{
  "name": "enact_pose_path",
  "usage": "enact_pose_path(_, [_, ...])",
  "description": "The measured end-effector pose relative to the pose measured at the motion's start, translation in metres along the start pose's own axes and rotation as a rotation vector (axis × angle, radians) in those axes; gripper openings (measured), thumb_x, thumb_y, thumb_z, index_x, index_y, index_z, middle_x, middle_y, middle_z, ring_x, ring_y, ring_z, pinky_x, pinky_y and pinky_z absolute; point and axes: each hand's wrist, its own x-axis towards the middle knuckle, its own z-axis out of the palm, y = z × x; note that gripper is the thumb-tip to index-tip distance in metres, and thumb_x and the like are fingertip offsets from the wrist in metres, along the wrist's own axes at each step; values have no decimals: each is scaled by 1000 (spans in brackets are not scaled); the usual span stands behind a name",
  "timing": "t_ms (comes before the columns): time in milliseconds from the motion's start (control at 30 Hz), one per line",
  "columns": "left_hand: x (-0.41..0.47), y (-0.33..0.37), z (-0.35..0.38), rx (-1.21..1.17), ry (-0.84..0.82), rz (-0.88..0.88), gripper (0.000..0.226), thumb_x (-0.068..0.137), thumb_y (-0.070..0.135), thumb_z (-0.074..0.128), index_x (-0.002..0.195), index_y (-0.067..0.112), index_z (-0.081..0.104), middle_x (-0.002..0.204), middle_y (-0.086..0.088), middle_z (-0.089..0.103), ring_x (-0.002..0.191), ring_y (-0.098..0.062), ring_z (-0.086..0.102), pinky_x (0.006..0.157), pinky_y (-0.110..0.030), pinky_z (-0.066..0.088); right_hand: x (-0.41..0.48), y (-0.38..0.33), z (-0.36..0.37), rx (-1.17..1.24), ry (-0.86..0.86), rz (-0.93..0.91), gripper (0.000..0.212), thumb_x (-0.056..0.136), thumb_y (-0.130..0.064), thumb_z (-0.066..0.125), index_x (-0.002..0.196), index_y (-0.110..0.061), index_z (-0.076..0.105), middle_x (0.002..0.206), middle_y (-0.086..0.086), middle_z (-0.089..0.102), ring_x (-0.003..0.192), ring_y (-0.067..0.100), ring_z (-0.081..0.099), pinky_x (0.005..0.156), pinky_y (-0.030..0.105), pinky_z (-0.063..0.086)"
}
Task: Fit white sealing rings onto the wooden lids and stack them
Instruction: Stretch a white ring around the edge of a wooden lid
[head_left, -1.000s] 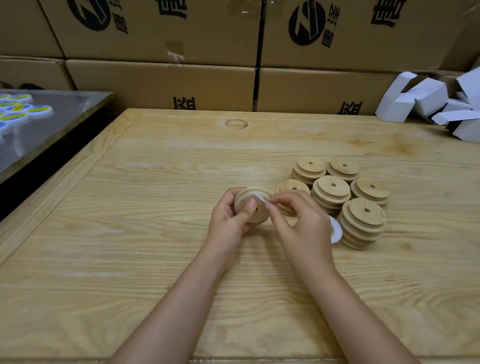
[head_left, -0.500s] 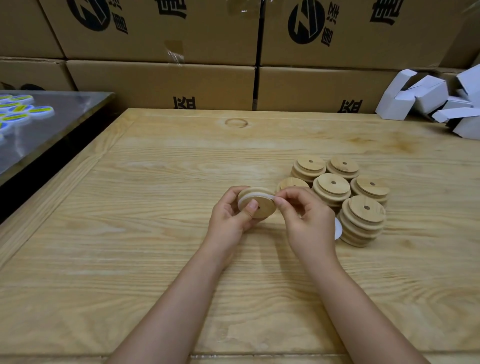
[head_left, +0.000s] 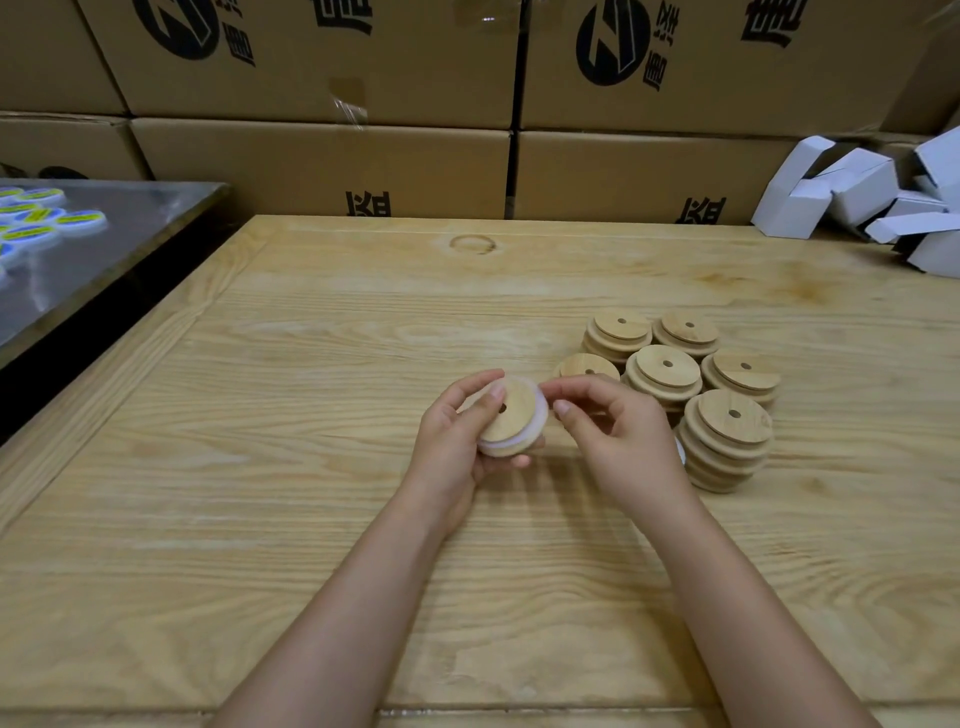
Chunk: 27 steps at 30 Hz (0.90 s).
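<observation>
While gripped: wooden lid (head_left: 511, 413) tilted, white sealing ring (head_left: 535, 423) around it.
Left hand (head_left: 457, 441): clamped on lid.
Right hand (head_left: 618, 436): fingertips (head_left: 561, 407) just beside ring; contact unclear.

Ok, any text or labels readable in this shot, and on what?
Cardboard boxes: black round logo and large Chinese characters, all cut off or partly hidden, none readable whole.
Round yellow-and-blue labels on the metal table: too blurred.
Wooden lids, white cartons: no text.

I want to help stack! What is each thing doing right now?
Left hand: holding the lid.
Lid: tilted, off the table.
White ring: around the lid's edge.
Right hand: fingertips at the ring.
Lid stacks: standing on the table.
</observation>
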Motion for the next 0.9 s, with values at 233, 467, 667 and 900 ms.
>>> enact_pose_path(233, [2, 6, -3, 4, 26, -160, 18, 93, 16, 51, 100, 7, 64, 64, -5, 68, 43, -14, 61, 33, -16, 42, -3, 5, -1, -340, 48, -477, 13, 85, 0, 65, 93, -4, 73, 83, 4, 68, 76, 19, 64, 65, 37, 52])
enact_pose_path(467, [4, 12, -6, -67, 5, -364, 23, 91, 13, 45, 89, 6, 67, 57, -3, 64, 32, -8, 50, 28, -13, 35, -4, 7, 2, -584, 97, -744, 13, 81, 8, 63, 88, 2, 71, 80, 10, 69, 69, 27, 66, 57, 35, 54])
enact_pose_path(667, [6, 14, -9, -68, -32, -429, 30, 92, 13, 44, 82, 6, 71, 60, -3, 66, 30, -7, 48, 26, -12, 33, -8, 5, 3, -605, 82, -730, 14, 79, 4, 65, 90, -1, 71, 73, 6, 68, 60, 23, 65, 46, 32, 51])
enact_pose_path(900, [6, 15, -12, -42, -44, -472, 40, 90, 12, 45, 65, 11, 76, 57, 0, 64, 29, -5, 44, 25, -11, 31, -7, 3, 3, -676, 91, -798, 20, 73, 9, 71, 87, -5, 72, 61, 3, 59, 50, 20, 54, 41, 30, 44])
